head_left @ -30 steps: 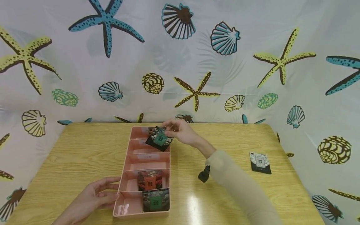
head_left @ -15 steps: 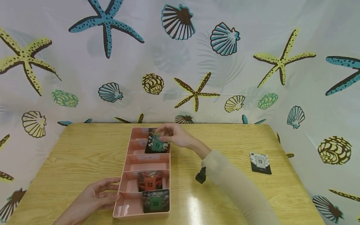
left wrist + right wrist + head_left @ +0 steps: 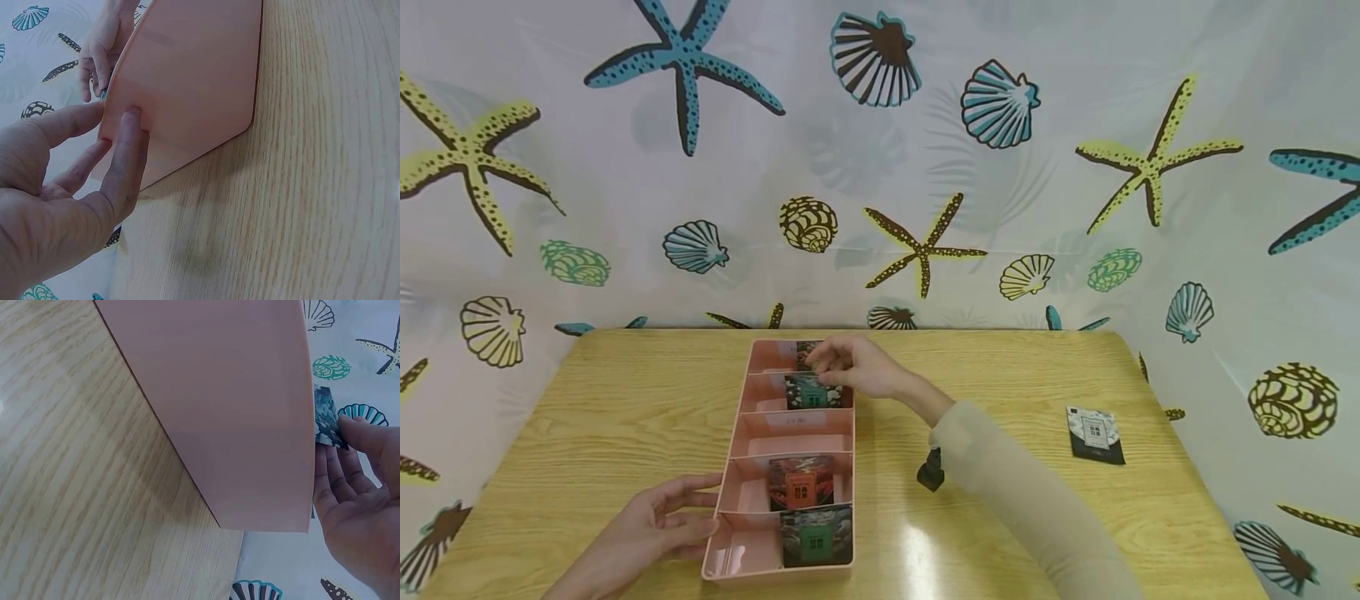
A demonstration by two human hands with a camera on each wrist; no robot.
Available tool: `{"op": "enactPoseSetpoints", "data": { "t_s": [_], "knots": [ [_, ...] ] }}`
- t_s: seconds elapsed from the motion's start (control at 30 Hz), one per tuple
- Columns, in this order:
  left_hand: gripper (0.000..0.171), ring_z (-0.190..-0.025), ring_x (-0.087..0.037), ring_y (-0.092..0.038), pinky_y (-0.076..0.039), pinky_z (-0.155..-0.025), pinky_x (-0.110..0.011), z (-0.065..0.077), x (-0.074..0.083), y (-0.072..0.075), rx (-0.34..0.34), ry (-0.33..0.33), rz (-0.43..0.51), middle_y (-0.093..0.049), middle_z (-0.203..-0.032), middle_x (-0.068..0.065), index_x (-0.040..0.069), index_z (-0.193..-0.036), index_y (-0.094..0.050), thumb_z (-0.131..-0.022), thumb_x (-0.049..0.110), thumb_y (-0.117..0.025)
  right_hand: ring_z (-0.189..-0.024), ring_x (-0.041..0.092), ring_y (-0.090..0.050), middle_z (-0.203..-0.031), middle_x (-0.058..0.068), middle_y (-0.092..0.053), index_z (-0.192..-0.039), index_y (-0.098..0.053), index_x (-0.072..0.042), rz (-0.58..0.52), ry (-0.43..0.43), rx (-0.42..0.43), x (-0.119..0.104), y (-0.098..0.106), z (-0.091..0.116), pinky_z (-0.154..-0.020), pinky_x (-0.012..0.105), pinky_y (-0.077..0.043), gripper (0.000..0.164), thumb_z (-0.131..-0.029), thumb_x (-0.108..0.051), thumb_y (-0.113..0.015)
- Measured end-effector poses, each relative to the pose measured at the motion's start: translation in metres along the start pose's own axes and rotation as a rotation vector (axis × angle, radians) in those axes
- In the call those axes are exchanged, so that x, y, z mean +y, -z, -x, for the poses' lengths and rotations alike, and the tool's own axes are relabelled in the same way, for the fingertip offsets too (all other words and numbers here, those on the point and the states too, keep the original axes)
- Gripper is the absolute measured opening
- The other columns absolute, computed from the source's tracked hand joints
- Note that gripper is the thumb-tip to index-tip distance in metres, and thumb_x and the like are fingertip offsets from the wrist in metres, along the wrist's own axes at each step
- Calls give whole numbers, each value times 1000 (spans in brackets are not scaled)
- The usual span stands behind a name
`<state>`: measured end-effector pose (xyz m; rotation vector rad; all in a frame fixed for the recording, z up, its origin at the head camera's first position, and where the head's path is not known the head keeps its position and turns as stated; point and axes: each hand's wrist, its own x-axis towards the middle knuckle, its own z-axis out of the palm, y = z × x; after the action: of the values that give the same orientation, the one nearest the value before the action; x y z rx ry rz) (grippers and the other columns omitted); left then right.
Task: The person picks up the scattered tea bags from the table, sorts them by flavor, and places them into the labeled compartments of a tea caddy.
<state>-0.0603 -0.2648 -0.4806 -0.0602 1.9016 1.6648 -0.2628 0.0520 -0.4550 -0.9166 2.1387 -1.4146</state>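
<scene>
In the head view my right hand (image 3: 861, 365) is at the second compartment from the back of a pink divided box (image 3: 793, 443). It pinches the top of a dark sachet with a green label (image 3: 812, 393), which stands mostly inside that compartment. The right wrist view shows my thumb on a corner of this sachet (image 3: 326, 419) above the box wall. My left hand (image 3: 658, 521) rests its fingertips and thumb against the box's outer left side, near the front; the left wrist view shows fingertips (image 3: 130, 119) on that wall.
A red-labelled sachet (image 3: 801, 482) and a green-labelled one (image 3: 816, 535) stand in the two front compartments. Another sachet (image 3: 805, 354) is partly hidden at the back. A white-and-black sachet (image 3: 1093, 433) lies on the wooden table (image 3: 1000, 517). A patterned curtain hangs behind.
My right hand has lowered the green-labelled sachet from above the box into the second compartment, moving slightly left. My left hand has stayed against the box.
</scene>
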Motion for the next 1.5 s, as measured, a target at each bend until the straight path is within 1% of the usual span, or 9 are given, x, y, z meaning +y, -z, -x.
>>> {"op": "enactPoseSetpoints", "data": {
  "t_s": [0.23, 0.4, 0.47, 0.67, 0.8, 0.93, 1.03, 1.27, 1.5],
  "knots": [
    [75, -116, -16, -70, -65, -92, -42, 0, -1, 0, 1, -7, 4, -49, -153, -28, -11, -161, -27, -105, 19, -67, -97, 10, -68, -123, 24, -70, -134, -66, 4, -29, -2, 51, 0, 5, 6, -85, 24, -59, 33, -103, -6, -68],
    [75, -117, -17, -70, -65, -93, -42, 0, -1, 0, -1, -6, 3, -46, -154, -31, -11, -161, -27, -105, 19, -67, -102, 27, -70, -124, 25, -68, -135, -65, 4, -91, 1, 109, 2, 14, 16, -94, 50, -62, 35, -103, -10, -68],
    [75, -117, -17, -70, -65, -93, -42, 0, -2, 0, -3, -7, 2, -44, -155, -33, -11, -161, -27, -105, 19, -67, -103, 33, -69, -125, 25, -67, -137, -64, 5, -123, -11, 131, 2, 17, 21, -95, 54, -62, 36, -104, -10, -67],
    [74, -117, -17, -70, -65, -93, -42, 0, -3, 1, -10, -16, 11, -49, -154, -26, -11, -161, -27, -105, 19, -67, -107, 45, -70, -127, 28, -67, -136, -64, 6, -209, -25, 225, -1, 25, 37, -91, 48, -64, 34, -104, -7, -65],
    [74, -118, -16, -70, -65, -93, -42, 0, -3, 1, -15, -17, 18, -52, -153, -23, -11, -161, -27, -105, 18, -66, -99, 29, -75, -124, 30, -67, -134, -65, 4, -270, -19, 275, 2, 28, 48, -92, 51, -64, 31, -105, -6, -64],
    [74, -117, -16, -70, -65, -93, -42, 0, -4, 1, -12, -19, 12, -49, -154, -27, -11, -160, -28, -105, 18, -67, -92, 10, -73, -113, 11, -72, -134, -65, 1, -300, -41, 295, 5, 34, 60, -88, 40, -66, 31, -105, -8, -64],
    [74, -118, -17, -70, -65, -93, -42, -1, -4, 2, -14, -22, 11, -47, -155, -28, -10, -161, -28, -105, 19, -67, -91, 10, -74, -106, -4, -71, -136, -64, 0, -325, -86, 325, 6, 40, 70, -88, 38, -66, 33, -104, -10, -66],
    [75, -117, -16, -70, -65, -93, -42, -2, -3, 2, -14, -29, 8, -49, -152, -28, -11, -160, -28, -104, 19, -68, -88, 10, -75, -100, -5, -70, -139, -61, 4, -364, -159, 406, 8, 54, 92, -84, 33, -66, 39, -103, -9, -68],
    [75, -119, -18, -69, -65, -94, -42, -1, -3, 1, -6, -24, 3, -43, -155, -34, -10, -160, -29, -104, 20, -69, -92, 10, -75, -105, -5, -70, -145, -57, 1, -367, -220, 451, 8, 68, 118, -87, 32, -65, 44, -104, -11, -66]
  ]
}}
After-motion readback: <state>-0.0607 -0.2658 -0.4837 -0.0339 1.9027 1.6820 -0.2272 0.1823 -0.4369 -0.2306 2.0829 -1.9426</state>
